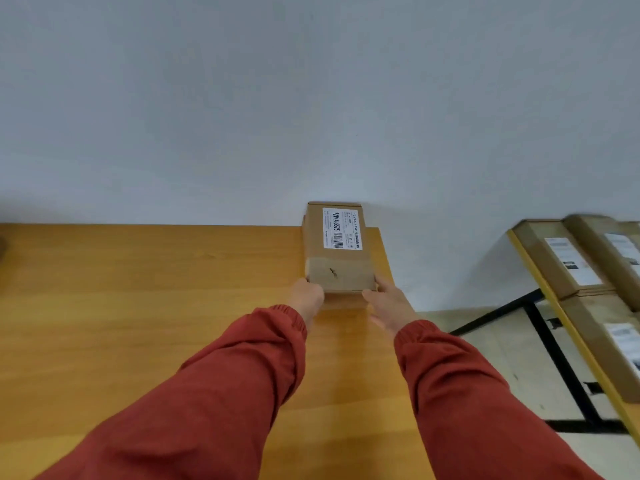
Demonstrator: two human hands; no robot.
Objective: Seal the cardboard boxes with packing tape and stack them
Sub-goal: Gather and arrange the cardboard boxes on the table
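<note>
Box [337,261]: stood at far-right corner of table [173,306], near wall [311,98].
Left hand [309,299]: gripped near-left corner of Box.
Right hand [388,301]: gripped near-right corner.

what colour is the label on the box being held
White with black print and a barcode, on the cardboard box; the head view shows it.

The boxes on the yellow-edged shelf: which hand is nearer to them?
Right. The right hand holds the labelled box on the side toward the shelf boxes; the left hand holds its far side.
</note>
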